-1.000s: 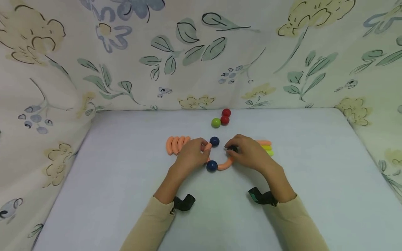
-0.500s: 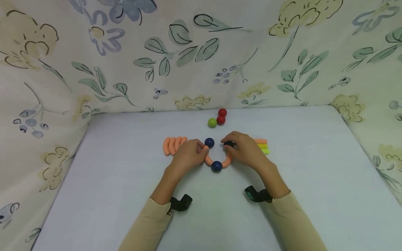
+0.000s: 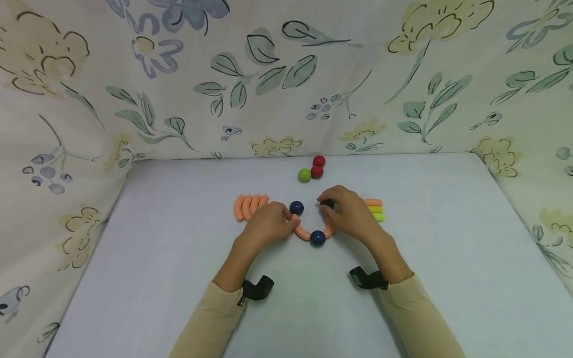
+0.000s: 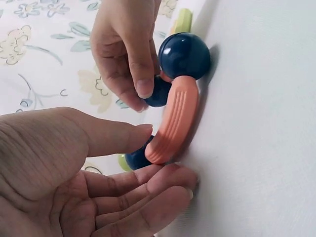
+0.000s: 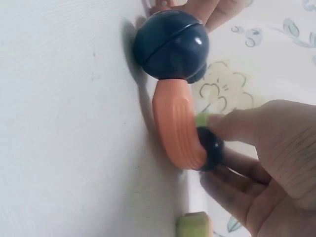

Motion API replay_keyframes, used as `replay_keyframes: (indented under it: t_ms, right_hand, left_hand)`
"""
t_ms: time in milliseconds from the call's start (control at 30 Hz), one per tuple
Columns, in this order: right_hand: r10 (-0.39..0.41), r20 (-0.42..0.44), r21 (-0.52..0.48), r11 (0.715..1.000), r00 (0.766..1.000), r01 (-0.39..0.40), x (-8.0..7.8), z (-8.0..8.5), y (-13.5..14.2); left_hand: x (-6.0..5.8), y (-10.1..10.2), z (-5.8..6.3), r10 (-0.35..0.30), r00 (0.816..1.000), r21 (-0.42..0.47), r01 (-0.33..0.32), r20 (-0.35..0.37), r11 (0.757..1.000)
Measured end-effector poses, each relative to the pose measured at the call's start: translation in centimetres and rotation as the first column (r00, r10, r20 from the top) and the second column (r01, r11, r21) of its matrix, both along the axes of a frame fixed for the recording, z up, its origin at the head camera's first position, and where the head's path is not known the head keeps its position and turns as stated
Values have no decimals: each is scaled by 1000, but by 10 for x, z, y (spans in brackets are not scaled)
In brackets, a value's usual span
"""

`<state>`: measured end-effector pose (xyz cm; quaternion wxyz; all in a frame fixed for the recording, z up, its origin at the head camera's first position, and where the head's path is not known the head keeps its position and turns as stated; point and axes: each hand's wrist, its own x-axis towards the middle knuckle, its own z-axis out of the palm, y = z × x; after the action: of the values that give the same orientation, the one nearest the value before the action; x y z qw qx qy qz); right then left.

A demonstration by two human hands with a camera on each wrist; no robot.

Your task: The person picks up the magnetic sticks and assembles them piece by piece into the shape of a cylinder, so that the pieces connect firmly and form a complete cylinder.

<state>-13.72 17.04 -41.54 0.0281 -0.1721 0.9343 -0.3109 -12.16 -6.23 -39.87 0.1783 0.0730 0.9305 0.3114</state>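
Two curved orange rods meet at a dark blue ball (image 3: 318, 238), forming a U on the white table. My left hand (image 3: 270, 222) has thumb and fingers around the free end of the left orange rod (image 4: 175, 118). Close beside that end sits another dark blue ball (image 3: 297, 208). On the other side, my right hand (image 3: 351, 211) pinches a third dark blue ball (image 5: 212, 148) at the far end of the right orange rod (image 5: 177, 123). Its fingers partly cover that ball in the head view.
Several curved orange rods (image 3: 245, 208) lie side by side left of my left hand. Straight orange, yellow and green rods (image 3: 376, 210) show beyond my right hand. One green ball (image 3: 304, 175) and two red balls (image 3: 317, 172) sit farther back, before a floral cloth (image 3: 268, 99).
The front blue ball has shifted right, and the left rod now curves into it. The ball near my left fingertips has moved slightly left and nearer. My right hand keeps its hold on its ball.
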Motion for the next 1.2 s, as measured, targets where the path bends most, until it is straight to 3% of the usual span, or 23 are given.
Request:
replay_keyframes:
  t_ms: [167,267,467,633,833,1067,1200]
  right_hand:
    - [-46,-47,-52,998,998,44,10,9,2]
    - [-35,-57,-64,997,998,31,24,13,-1]
    - [33,-63,72,997,997,-28,48,10,-15]
    - [50,-55,160,986,997,-41,54,5,-23]
    - [57,-83,215,976,995,-38,55,3,-23]
    - [57,-85,247,969,995,-34,56,8,-18]
    - [84,-86,234,970,993,-61,55,9,-14]
  left_hand:
    - [2,0,5,30,1000,-7,-30,3,1000]
    - [2,-1,11,54,999,14,-54,-6,998]
    - [-2,-9,20,100,993,28,-99,-65,995]
    - [-10,-38,23,126,990,84,-120,-67,989]
    - [-18,-75,24,209,977,140,-204,-27,969]
    - [-20,-88,20,244,965,55,-240,-95,969]
    - [-16,-92,19,243,969,-34,-245,-49,969]
